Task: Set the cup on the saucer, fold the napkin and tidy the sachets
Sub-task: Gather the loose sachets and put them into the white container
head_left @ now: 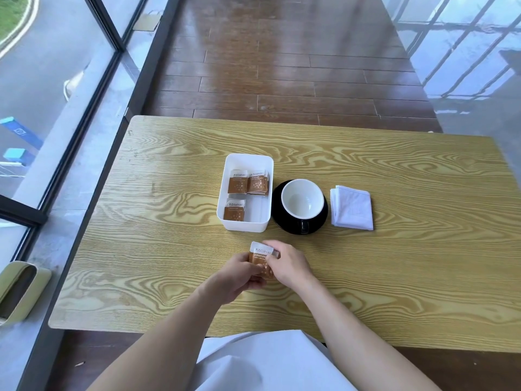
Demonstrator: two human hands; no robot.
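A white-lined cup (302, 199) stands on a black saucer (284, 221) at the middle of the table. To its right lies a folded white napkin (351, 208). Left of the cup, a white rectangular tray (266, 165) holds several brown sachets (247, 182). Nearer to me, both hands hold a small stack of brown sachets (260, 253) just above the tabletop: my left hand (239, 275) grips it from below left, my right hand (287, 263) pinches its right edge.
The wooden table (394, 263) runs to a glass wall on the left. A pale green seat edge (19, 289) shows at lower left. Dark plank floor lies beyond the table's far edge. My white-clothed lap is at the near edge.
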